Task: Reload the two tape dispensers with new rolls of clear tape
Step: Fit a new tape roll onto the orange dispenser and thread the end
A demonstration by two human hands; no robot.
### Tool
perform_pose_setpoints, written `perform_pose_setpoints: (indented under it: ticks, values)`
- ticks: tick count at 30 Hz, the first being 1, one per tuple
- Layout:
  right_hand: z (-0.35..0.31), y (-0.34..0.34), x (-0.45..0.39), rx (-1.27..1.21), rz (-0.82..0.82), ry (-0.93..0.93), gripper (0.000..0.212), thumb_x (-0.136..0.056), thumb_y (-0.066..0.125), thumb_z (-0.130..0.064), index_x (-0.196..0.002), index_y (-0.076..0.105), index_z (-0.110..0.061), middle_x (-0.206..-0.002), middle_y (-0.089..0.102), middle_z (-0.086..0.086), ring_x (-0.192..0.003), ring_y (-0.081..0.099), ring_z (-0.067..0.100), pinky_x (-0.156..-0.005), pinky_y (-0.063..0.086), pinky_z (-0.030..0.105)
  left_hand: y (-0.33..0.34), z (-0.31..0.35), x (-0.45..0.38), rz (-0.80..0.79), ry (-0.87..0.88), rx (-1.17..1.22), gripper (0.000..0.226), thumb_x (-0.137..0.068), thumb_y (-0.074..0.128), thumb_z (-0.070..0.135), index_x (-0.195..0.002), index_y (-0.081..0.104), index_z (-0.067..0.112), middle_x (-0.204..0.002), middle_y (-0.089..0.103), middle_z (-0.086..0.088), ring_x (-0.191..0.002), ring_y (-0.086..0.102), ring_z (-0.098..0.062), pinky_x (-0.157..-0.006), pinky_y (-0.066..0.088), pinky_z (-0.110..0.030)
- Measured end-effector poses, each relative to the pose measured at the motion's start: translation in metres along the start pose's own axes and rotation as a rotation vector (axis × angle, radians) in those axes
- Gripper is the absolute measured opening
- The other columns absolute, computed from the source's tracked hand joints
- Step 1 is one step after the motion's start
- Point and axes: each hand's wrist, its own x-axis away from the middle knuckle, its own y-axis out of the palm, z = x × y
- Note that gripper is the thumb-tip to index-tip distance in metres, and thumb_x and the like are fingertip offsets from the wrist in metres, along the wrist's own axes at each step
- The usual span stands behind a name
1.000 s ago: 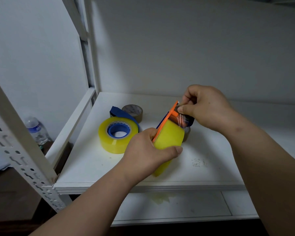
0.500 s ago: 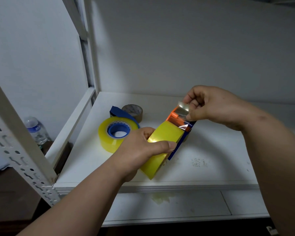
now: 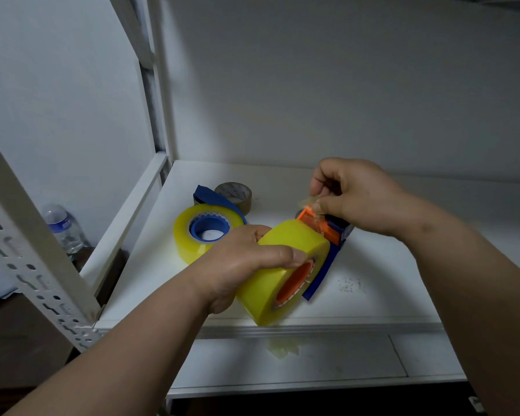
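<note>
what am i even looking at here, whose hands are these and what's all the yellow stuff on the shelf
This is one picture from a camera worn on a person's head, looking forward and down, so the two bare arms reaching in are the wearer's own. No robot is involved.

The left hand grips a yellowish roll of clear tape mounted on an orange and blue tape dispenser. The right hand pinches the loose tape end just above the dispenser's orange front.

On the white shelf behind lies a second tape roll on a blue dispenser, and beyond it a smaller brown tape roll. A water bottle stands lower left, outside the rack.
</note>
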Motion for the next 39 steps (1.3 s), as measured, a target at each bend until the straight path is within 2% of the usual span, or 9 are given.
perform_pose_setpoints:
  ticks: [3,5,9,17,21,26,30,34,39]
  values:
    - [0.001,-0.001,-0.001,0.022,0.029,-0.017,0.03,-0.078,0.07,-0.005,-0.071,0.054,-0.028,-0.071,0.059,-0.009,-0.057,0.053,-0.002,-0.048,0.041,0.005,0.001,-0.001,0.001,0.031,0.025,0.02,0.072,-0.045,0.08,0.036,-0.105,0.069,-0.003,-0.102,0.072,-0.028,-0.084,0.07,-0.035,-0.083,0.056,-0.052]
    - [0.004,-0.004,-0.002,0.012,0.033,-0.021,0.028,-0.078,0.071,-0.006,-0.072,0.055,-0.028,-0.073,0.06,-0.007,-0.057,0.052,-0.005,-0.048,0.04,0.005,0.001,-0.001,0.001,0.062,0.047,0.011,0.071,-0.045,0.08,0.037,-0.103,0.07,-0.002,-0.101,0.072,-0.028,-0.084,0.07,-0.037,-0.086,0.055,-0.056]
    - [0.01,-0.005,-0.001,0.015,0.033,-0.015,0.028,-0.078,0.072,-0.009,-0.073,0.055,-0.031,-0.074,0.06,-0.008,-0.06,0.054,0.001,-0.053,0.041,0.015,0.0,0.0,-0.001,0.087,0.063,-0.04,0.073,-0.045,0.08,0.04,-0.106,0.07,0.001,-0.101,0.074,-0.024,-0.095,0.069,-0.044,-0.086,0.055,-0.057]
    - [0.01,-0.005,-0.001,0.173,-0.033,-0.038,0.031,-0.078,0.07,-0.009,-0.072,0.053,-0.034,-0.073,0.058,-0.009,-0.068,0.054,0.005,-0.057,0.042,0.023,0.01,-0.005,-0.005,0.246,0.143,-0.175,0.057,-0.04,0.078,0.05,-0.08,0.071,0.011,-0.085,0.069,-0.022,-0.076,0.069,-0.038,-0.069,0.056,-0.052]
    - [0.01,-0.007,-0.003,0.207,-0.051,-0.013,0.027,-0.079,0.07,-0.012,-0.073,0.052,-0.031,-0.073,0.056,-0.009,-0.068,0.052,0.005,-0.057,0.041,0.025,0.012,-0.006,-0.007,0.274,0.192,-0.256,0.057,-0.042,0.076,0.056,-0.082,0.07,0.015,-0.083,0.07,-0.019,-0.08,0.069,-0.039,-0.075,0.055,-0.059]
    - [0.008,0.001,-0.007,0.328,0.027,-0.022,0.015,-0.08,0.066,-0.012,-0.084,0.054,-0.02,-0.077,0.052,-0.008,-0.073,0.051,0.018,-0.059,0.038,0.029,0.014,-0.004,-0.009,0.303,0.256,-0.365,0.061,-0.046,0.071,0.061,-0.084,0.068,0.013,-0.078,0.069,-0.014,-0.072,0.068,-0.032,-0.067,0.056,-0.054]
    - [0.009,0.008,-0.01,0.226,0.115,0.043,0.017,-0.079,0.067,-0.011,-0.081,0.053,-0.021,-0.074,0.052,-0.009,-0.072,0.053,0.017,-0.065,0.045,0.031,0.011,-0.001,-0.01,0.302,0.266,-0.389,0.066,-0.047,0.07,0.062,-0.086,0.066,0.009,-0.08,0.067,-0.019,-0.074,0.066,-0.037,-0.067,0.055,-0.057]
    - [0.012,-0.005,-0.012,0.164,-0.027,0.093,0.025,-0.077,0.072,-0.013,-0.075,0.052,-0.027,-0.075,0.057,-0.009,-0.067,0.052,0.006,-0.056,0.04,0.026,0.007,-0.004,-0.01,0.279,0.229,-0.322,0.065,-0.045,0.075,0.059,-0.089,0.07,0.012,-0.085,0.071,-0.019,-0.079,0.069,-0.039,-0.073,0.055,-0.06]
    - [0.011,-0.011,-0.014,0.297,-0.176,0.119,0.023,-0.078,0.071,-0.013,-0.077,0.052,-0.025,-0.075,0.055,-0.007,-0.066,0.049,0.009,-0.054,0.036,0.027,0.01,-0.008,-0.012,0.317,0.195,-0.256,0.064,-0.043,0.077,0.057,-0.087,0.071,0.012,-0.086,0.071,-0.02,-0.081,0.069,-0.039,-0.074,0.056,-0.061]
